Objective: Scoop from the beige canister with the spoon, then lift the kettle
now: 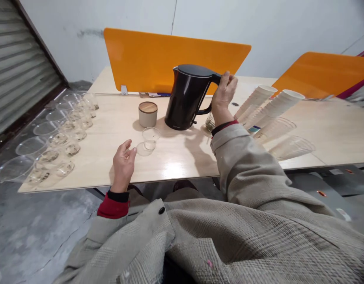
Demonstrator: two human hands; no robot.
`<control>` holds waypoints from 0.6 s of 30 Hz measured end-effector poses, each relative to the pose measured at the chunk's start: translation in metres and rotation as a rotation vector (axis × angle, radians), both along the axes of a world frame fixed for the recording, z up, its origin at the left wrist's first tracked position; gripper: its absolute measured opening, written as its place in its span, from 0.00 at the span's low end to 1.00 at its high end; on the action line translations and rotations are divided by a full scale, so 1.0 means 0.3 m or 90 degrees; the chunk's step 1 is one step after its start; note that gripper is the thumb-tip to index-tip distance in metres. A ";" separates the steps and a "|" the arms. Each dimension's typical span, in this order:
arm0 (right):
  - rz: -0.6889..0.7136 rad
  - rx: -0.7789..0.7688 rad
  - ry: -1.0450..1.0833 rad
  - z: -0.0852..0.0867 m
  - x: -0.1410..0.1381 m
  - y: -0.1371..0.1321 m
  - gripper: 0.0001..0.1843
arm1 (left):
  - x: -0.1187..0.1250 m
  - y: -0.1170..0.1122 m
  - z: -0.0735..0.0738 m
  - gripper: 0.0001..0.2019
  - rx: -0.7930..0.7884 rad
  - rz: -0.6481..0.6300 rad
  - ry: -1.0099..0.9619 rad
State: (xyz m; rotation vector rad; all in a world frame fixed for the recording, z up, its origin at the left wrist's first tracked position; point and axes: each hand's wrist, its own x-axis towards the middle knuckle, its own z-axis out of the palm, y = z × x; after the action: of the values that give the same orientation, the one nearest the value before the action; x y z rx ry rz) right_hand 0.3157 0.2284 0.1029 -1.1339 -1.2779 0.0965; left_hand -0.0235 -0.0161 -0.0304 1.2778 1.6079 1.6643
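My right hand is closed round the handle of a black electric kettle. The kettle has its lid on and its spout points left; whether its base touches the table I cannot tell. My left hand rests at the table's front edge, fingers loosely bent and apart, holding nothing. Just right of its fingertips stands a clear plastic cup with a small dark speck inside. Behind that cup is a beige canister with a wooden lid. A small glass jar of dark bits is partly hidden by my right wrist.
Rows of clear cups with dark bits in their bottoms fill the table's left end. Stacks of white paper cups and clear plastic cups lean at the right. Orange divider panels stand along the back.
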 end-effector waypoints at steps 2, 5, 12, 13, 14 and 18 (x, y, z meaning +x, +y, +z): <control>-0.182 0.038 -0.014 -0.054 -0.033 -0.107 0.28 | -0.028 0.017 0.000 0.27 -0.013 -0.019 0.097; -0.089 0.002 -0.189 -0.172 -0.124 -0.308 0.36 | -0.068 0.049 0.009 0.30 -0.026 -0.043 0.272; 0.314 -0.349 -0.509 -0.369 -0.309 -0.512 0.35 | -0.084 0.120 0.019 0.32 -0.112 -0.156 0.371; 0.321 -0.357 -0.530 -0.373 -0.322 -0.514 0.35 | -0.081 0.124 0.014 0.31 -0.117 -0.157 0.385; 0.319 -0.359 -0.552 -0.375 -0.330 -0.517 0.35 | -0.078 0.127 0.008 0.31 -0.121 -0.149 0.407; 0.273 -0.371 -0.614 -0.376 -0.335 -0.564 0.37 | -0.064 0.124 -0.011 0.31 -0.135 -0.128 0.520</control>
State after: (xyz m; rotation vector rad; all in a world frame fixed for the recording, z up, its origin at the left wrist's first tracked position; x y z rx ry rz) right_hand 0.2151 0.0593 -0.0100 -1.4385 -2.4605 0.2749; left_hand -0.0427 0.0210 -0.0335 2.0687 1.9218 0.8399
